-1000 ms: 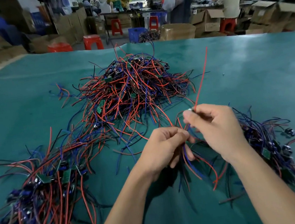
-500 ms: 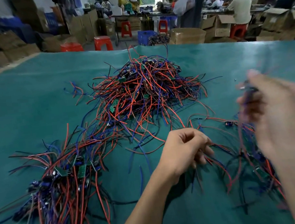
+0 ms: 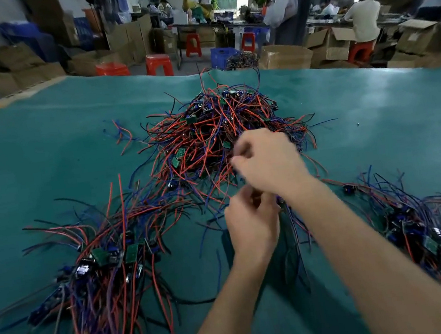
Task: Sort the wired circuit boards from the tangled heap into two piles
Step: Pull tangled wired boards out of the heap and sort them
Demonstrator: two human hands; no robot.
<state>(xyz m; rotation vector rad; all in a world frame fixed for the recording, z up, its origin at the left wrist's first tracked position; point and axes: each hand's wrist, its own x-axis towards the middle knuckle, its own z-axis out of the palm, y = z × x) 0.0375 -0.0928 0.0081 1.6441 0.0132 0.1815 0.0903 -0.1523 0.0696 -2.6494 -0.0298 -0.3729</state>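
Tangled heap (image 3: 226, 135) on green mat (image 3: 46, 160), both hands' blurred grips at its near edge

Workshop floor beyond a teal tabletop (image 3: 47, 166)

Cardboard boxes (image 3: 285, 55) crowd the floor among red stools (image 3: 159, 64) and a blue crate (image 3: 223, 56); a seated person (image 3: 363, 20) works at a far bench under daylight from windows.

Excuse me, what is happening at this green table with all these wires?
A person is sorting wired circuit boards by hand. A tangled heap lies in the middle of the green table, with one sorted pile on the left and another on the right. The right hand reaches to the near edge of the heap, fingers curled; the blur hides what it holds. The left hand, just below it, is curled among loose wires.
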